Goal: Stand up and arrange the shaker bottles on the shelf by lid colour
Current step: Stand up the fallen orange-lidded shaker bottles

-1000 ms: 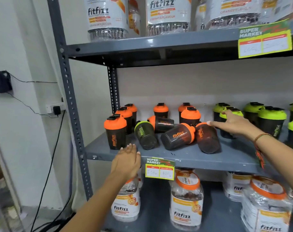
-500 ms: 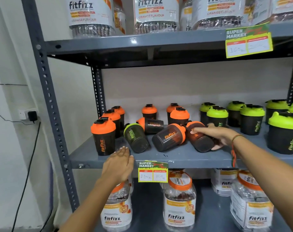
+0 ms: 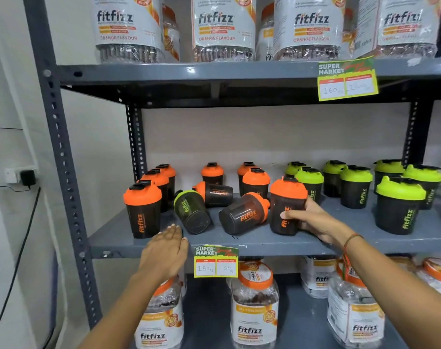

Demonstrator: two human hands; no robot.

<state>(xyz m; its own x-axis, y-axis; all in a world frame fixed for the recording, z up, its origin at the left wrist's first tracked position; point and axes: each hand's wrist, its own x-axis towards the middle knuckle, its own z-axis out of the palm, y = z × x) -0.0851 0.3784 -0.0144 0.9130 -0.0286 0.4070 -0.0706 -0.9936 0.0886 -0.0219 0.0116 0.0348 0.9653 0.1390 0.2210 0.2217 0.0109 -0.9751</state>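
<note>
Dark shaker bottles stand on the middle grey shelf (image 3: 252, 244): orange-lidded ones at left, green-lidded ones at right. My right hand (image 3: 307, 220) grips an orange-lid shaker (image 3: 287, 202), held nearly upright on the shelf. Three shakers lie on their sides: a green-lid shaker (image 3: 191, 212), an orange-lid one (image 3: 242, 215) beside it, and another orange-lid one (image 3: 214, 193) behind them. My left hand (image 3: 167, 250) rests flat at the shelf's front edge, fingers apart, next to an upright orange-lid shaker (image 3: 142, 210).
Large fitfizz jars fill the top shelf (image 3: 222, 28) and the bottom shelf (image 3: 254, 308). Price tags hang on the shelf edges (image 3: 215, 261). A perforated steel upright (image 3: 63, 157) stands at left, with a wall socket and cable (image 3: 25, 177) beyond it.
My right hand has tipped the fallen orange-lid shaker from lying on its side to nearly upright. My left hand has stayed at the shelf's front edge.
</note>
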